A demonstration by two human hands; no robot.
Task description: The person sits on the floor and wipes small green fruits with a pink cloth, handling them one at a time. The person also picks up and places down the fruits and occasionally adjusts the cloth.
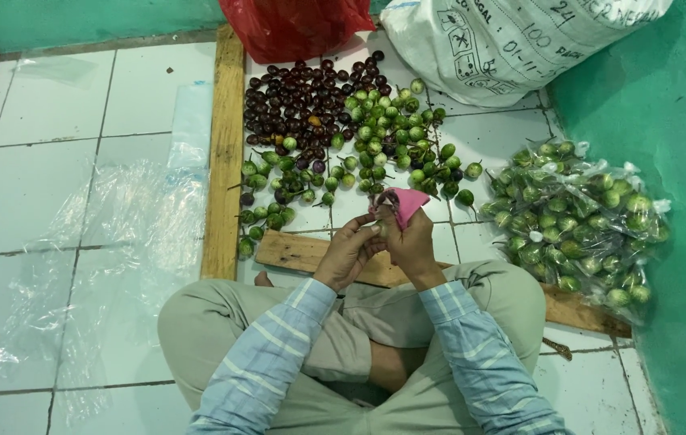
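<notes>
Colours shown: green fruits (383, 133) and dark purple fruits (303, 97) on white tiles (61, 105); a pink cloth (405, 203); a red bag (295, 24); a white sack (504, 40) with black print; clear packs (580, 221) of green fruits; teal walls (665, 97); brown planks (226, 153); light blue striped sleeves (270, 362); khaki trousers (214, 322).

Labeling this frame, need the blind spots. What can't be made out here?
Head view only:
- What the left hand and right hand pinch: hidden by fingers and the pink cloth.
- Red bag and white sack: tops cut off by the frame, contents unseen.
- Bagged green fruits: count blurred by plastic glare.
</notes>
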